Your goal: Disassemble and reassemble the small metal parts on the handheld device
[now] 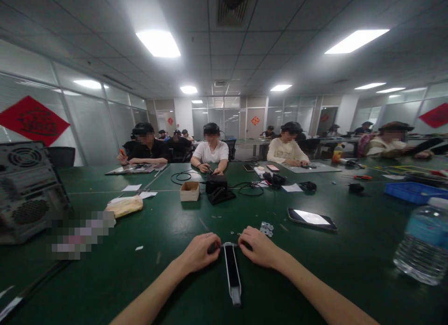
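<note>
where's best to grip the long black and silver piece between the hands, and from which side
Probably the narrow silver near end, pinched across both sides, coming from the wearer's side. The long black and silver piece lies lengthwise toward the wearer and narrows there, while the left hand and right hand flank its far end.

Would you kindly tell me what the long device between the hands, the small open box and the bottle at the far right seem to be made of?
Long device: perhaps plastic or metal, smooth; pale grey rim, dark face.
Small open box: probably cardboard, matte; dull walls, brownish inside.
Bottle: likely clear plastic, glossy; see-through, ribbed walls with highlights.
</note>
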`<state>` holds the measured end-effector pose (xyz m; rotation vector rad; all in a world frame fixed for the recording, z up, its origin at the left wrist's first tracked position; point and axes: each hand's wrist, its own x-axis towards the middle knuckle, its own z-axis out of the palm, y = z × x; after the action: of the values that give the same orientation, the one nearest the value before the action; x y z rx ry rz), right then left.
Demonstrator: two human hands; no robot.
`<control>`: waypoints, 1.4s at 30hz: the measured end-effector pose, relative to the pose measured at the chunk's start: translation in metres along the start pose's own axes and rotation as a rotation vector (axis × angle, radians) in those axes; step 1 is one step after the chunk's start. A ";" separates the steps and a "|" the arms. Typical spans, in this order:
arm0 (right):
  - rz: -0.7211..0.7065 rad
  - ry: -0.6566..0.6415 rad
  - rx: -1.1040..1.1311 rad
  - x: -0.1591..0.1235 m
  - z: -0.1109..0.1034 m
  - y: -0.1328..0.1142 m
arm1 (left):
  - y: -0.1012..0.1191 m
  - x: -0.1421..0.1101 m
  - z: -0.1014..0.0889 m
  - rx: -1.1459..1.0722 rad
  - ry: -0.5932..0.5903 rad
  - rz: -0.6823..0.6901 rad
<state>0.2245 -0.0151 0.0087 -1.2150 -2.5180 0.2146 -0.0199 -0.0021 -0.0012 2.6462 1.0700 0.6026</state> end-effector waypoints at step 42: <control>-0.057 0.024 0.048 0.000 0.007 0.008 | 0.009 0.001 -0.004 -0.042 -0.015 -0.138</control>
<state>0.2282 -0.0101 0.0000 -1.1193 -2.5083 0.2427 -0.0154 -0.0077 0.0060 2.5119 1.2105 0.5693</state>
